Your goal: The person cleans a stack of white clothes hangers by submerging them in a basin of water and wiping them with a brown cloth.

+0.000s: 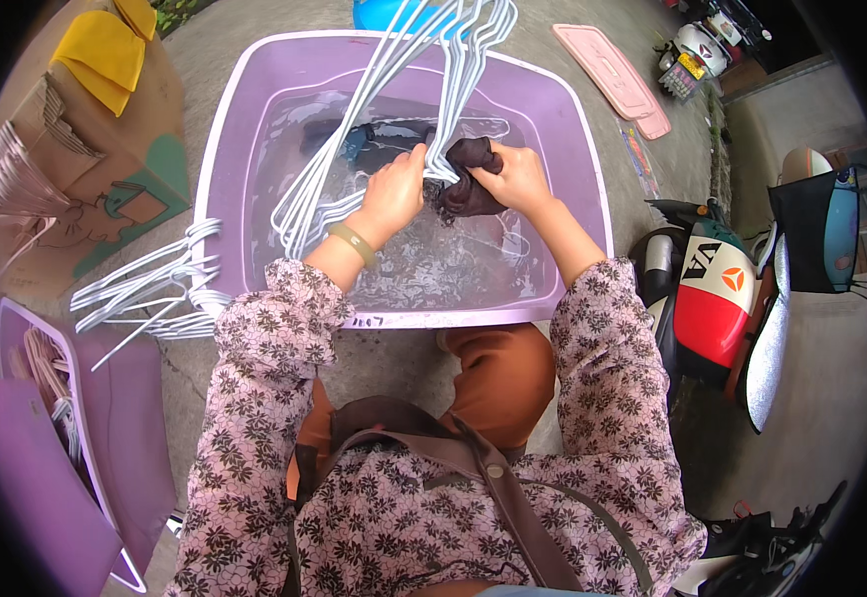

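My left hand (pixel 393 195), a bracelet on its wrist, is closed round a bundle of white wire hangers (pixel 332 159) held up over a purple tub (pixel 573 124). My right hand (pixel 519 179) grips a dark brown wet cloth (pixel 473 194), which presses against the bundle where its wires come together. The fingers of both hands are partly hidden by the hangers and the cloth. Cloudy, rippling water (pixel 423 261) lies in the tub below. More wires and a dark bluish item (pixel 352 144) show in the water beyond my hands.
More white hangers (pixel 155 294) rest by the tub's left rim. A purple bin (pixel 125 428) with hangers and a cardboard box (pixel 135 169) with a yellow cloth (pixel 105 60) stand left. At right are a pink lid (pixel 607 75) and a red-and-white scooter (pixel 712 308); a blue basin (pixel 379 14) is beyond.
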The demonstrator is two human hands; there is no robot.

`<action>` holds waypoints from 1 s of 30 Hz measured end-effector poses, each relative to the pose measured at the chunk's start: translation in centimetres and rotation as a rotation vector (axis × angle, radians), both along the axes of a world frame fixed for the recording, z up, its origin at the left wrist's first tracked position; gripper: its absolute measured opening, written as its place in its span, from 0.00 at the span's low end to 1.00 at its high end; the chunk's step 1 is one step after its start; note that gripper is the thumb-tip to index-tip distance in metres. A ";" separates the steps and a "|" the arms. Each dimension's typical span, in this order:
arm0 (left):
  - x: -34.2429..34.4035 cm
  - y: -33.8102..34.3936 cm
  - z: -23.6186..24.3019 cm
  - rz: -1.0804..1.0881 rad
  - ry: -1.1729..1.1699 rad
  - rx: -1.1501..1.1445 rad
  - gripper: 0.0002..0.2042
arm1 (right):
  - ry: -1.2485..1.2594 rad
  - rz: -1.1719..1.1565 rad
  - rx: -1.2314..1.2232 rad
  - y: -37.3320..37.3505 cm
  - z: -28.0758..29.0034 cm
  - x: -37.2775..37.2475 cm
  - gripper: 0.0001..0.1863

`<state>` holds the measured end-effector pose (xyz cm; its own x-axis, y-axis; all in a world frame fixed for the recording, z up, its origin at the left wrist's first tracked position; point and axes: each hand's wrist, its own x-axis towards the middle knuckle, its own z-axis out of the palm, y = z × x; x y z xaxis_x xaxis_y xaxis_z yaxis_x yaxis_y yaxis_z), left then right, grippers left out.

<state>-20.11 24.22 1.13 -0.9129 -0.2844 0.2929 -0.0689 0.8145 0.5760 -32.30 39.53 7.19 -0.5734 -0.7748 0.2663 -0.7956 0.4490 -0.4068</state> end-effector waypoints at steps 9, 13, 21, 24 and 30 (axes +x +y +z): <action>-0.7 -3.1 -1.7 0.005 0.293 0.295 0.14 | -0.647 -0.262 -1.341 1.4 0.0 0.0 0.15; -0.8 -4.7 0.5 -0.010 0.165 0.956 0.05 | -0.541 -0.351 -0.960 1.4 -4.6 -0.3 0.15; 0.0 -7.0 1.9 -0.095 0.313 1.582 0.14 | 0.070 0.137 0.500 -1.4 -19.0 2.4 0.20; -0.4 -7.4 0.9 -0.121 0.292 1.658 0.15 | -0.838 -0.076 0.497 -3.0 -22.5 0.6 0.18; 0.0 -7.8 -1.8 0.082 0.111 1.638 0.15 | -1.319 -0.254 -0.702 -4.4 -11.1 1.6 0.10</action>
<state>-20.08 16.39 -0.68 -0.8771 -0.3821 -0.2909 0.0198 -0.6341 0.7730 -30.71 35.11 -3.93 -0.7844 -0.5598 -0.2671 0.3646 -0.0677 -0.9287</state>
